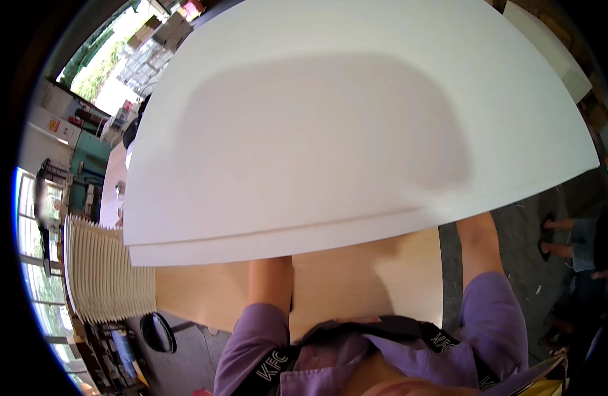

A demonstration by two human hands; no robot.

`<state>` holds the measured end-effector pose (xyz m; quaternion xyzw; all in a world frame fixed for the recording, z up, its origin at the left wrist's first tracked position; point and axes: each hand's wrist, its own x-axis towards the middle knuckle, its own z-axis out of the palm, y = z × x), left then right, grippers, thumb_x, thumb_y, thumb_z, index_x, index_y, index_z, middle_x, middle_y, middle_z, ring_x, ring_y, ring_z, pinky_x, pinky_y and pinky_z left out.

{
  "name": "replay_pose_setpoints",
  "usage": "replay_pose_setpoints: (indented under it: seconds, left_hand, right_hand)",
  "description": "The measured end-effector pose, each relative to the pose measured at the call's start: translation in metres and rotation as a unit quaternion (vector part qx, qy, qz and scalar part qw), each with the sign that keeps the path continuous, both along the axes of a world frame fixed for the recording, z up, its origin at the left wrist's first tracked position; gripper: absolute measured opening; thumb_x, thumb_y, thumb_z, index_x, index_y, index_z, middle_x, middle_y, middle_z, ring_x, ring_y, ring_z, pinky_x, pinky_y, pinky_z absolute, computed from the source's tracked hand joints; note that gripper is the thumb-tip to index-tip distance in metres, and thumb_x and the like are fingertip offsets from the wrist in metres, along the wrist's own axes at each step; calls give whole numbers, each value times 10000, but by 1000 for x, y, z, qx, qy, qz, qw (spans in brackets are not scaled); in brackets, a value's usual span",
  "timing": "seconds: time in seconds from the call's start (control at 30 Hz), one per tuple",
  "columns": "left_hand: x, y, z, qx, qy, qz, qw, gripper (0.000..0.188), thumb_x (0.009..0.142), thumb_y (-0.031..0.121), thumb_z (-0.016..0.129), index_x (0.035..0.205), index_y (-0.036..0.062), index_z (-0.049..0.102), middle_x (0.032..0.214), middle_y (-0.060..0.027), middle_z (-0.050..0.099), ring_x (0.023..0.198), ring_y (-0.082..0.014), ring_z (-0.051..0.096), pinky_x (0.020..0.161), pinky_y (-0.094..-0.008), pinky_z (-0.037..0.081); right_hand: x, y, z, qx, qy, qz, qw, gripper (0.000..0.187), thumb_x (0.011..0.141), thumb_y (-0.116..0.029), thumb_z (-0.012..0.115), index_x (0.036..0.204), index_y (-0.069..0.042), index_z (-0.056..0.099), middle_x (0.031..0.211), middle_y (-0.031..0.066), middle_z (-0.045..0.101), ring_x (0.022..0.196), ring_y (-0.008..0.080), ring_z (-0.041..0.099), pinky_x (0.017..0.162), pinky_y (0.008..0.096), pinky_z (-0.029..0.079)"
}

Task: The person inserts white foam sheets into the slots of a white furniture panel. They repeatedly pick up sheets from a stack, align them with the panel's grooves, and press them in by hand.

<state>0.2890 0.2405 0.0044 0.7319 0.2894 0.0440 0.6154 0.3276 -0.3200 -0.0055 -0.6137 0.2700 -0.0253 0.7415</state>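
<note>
A very large white sheet point(317, 145), paper or thin board, fills most of the view above the table. A second white layer point(205, 256) shows as a strip along its near edge. My left forearm point(271, 280) reaches under that edge near the middle. My right forearm point(479, 244) goes under it farther right. The sheet covers both hands and all their fingers, so their grip does not show. Beneath the sheet lies a light wooden table point(357, 280).
A fanned stack of cream-coloured folded sheets point(109, 270) stands at the table's left end. Below it is a dark round-rimmed object point(157, 332) on the grey floor. Another person's legs point(560, 239) show at the far right. Piled packages point(145, 66) stand at the upper left.
</note>
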Motion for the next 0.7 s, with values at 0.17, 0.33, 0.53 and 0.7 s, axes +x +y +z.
replay_pose_setpoints:
  seconds: [0.17,0.33,0.53,0.7]
  left_hand:
    - [-70,-14,-6,2,10,11,1000,577,944,365,633,1428,98,465,1239,-102,660,1148,-252,621,942,-366,483]
    - [-132,-22,-12,-1,17,11,1000,569,940,368,633,1419,105,475,1237,-104,662,1146,-256,623,939,-369,485]
    - [-186,-17,-15,-1,15,5,1000,559,935,371,635,1409,114,487,1234,-107,665,1145,-262,626,936,-372,488]
    - [-201,-10,-15,3,11,-1,1000,551,931,374,636,1400,121,497,1232,-109,667,1144,-266,628,933,-374,490]
  right_hand:
    - [-69,-9,17,-6,4,13,1000,571,1000,-448,531,1354,0,545,1153,85,643,1063,190,611,909,360,504]
    - [-131,-13,22,-11,5,13,1000,570,1002,-448,528,1355,0,544,1160,87,643,1068,189,611,911,360,506]
    - [-212,-16,20,-10,10,3,1000,569,1005,-447,524,1355,0,542,1168,89,642,1073,188,612,913,361,507]
    - [-258,-14,14,-6,19,-4,1000,568,1007,-447,521,1356,0,541,1175,90,641,1078,188,612,915,361,508]
